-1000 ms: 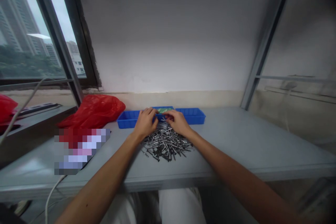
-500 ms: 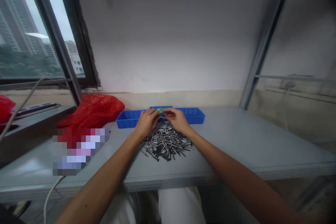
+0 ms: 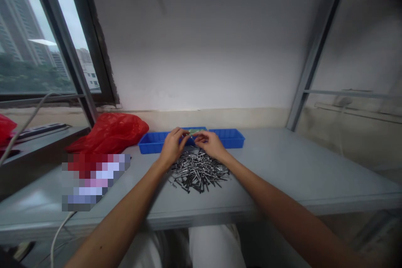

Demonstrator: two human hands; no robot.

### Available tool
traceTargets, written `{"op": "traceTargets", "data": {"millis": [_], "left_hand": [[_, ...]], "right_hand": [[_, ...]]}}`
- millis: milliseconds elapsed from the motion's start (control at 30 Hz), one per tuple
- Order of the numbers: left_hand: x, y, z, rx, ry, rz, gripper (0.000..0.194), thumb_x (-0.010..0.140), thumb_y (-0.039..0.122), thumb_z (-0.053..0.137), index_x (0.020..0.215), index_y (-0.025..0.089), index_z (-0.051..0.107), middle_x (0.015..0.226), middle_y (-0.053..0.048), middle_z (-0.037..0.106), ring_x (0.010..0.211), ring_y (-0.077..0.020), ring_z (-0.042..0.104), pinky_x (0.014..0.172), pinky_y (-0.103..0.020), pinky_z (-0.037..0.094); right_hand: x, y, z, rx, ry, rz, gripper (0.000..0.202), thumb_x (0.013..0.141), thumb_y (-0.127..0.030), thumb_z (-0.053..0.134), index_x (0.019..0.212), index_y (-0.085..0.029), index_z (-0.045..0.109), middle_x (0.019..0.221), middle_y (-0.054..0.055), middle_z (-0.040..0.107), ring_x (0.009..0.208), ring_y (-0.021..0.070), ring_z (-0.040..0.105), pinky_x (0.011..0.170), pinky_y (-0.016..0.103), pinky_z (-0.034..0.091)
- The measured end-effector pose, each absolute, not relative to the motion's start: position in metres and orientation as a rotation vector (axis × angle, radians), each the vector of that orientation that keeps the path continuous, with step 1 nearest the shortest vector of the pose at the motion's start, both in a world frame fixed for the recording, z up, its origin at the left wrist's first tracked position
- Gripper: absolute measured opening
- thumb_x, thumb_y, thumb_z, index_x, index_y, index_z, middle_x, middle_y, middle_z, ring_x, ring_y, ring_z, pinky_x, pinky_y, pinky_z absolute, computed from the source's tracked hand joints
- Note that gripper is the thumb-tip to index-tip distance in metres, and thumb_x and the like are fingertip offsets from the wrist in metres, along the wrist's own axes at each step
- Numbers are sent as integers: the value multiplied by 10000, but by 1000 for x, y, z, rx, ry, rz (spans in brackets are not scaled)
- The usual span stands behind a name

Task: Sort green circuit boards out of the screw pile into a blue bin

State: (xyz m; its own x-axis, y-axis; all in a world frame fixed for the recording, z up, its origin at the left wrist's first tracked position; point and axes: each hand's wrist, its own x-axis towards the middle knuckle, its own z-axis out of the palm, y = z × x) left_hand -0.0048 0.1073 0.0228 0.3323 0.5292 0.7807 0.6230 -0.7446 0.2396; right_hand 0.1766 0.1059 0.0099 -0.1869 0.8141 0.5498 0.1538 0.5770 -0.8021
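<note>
Above the far edge of the pile, my left hand is closed in a pinch, thumb against fingertips. My right hand faces it, fingers curled and pinched as well. A thin, shiny screw spans the small gap between the two sets of fingertips; its details are too small to make out. Below both hands lies a loose heap of silver and dark screws on the grey table. Just behind the fingers sits a green item, partly hidden, at the middle blue bin.
A blue bin stands behind my left hand, and another blue bin behind my right. To the left lie a red plastic bag and a pixelated item. A white cable hangs over the table's front edge.
My hands have shifted slightly up and the fingertips have changed their hold on the thin screw. The heap and bins look the same.
</note>
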Motion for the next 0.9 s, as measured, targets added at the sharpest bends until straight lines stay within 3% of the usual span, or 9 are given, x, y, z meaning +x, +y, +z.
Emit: {"op": "traceTargets", "data": {"millis": [167, 467, 633, 900], "left_hand": [[-4, 104, 25, -2510, -1084, -1421, 206, 938, 286, 496, 1055, 189, 636, 929, -57, 639, 897, -199, 607, 838, -336, 477], [0, 96, 27, -2620, -1152, -1262, 467, 762, 284, 681, 1203, 224, 540, 1065, -62, 616, 910, -220, 599, 835, -394, 465], [-1, 95, 28, -2605, -1098, -1233, 403, 800, 346, 696, 1164, 235, 566, 1001, -44, 614, 893, -205, 589, 813, -370, 456], [-1, 94, 30, -2575, -1085, -1270, 398, 815, 367, 700, 1166, 230, 572, 1011, -52, 608, 866, -196, 595, 806, -360, 470]], "right_hand": [[174, 99, 13, -764, -1506, 1114, 323, 717, -92, 657, 1022, -196, 666, 756, -5, 654, 673, 119, 602, 622, 246, 498], [176, 92, 19, -802, -1391, 1258, 402, 728, -85, 654, 1108, -209, 623, 862, 31, 671, 757, 140, 636, 648, 254, 530], [178, 92, 19, -805, -1392, 1360, 460, 740, -85, 659, 1176, -215, 588, 934, 68, 674, 748, 147, 639, 622, 267, 536], [180, 94, 21, -722, -1279, 1518, 189, 820, -129, 621, 990, -189, 678, 865, 64, 676, 735, 145, 623, 637, 294, 522]]}}
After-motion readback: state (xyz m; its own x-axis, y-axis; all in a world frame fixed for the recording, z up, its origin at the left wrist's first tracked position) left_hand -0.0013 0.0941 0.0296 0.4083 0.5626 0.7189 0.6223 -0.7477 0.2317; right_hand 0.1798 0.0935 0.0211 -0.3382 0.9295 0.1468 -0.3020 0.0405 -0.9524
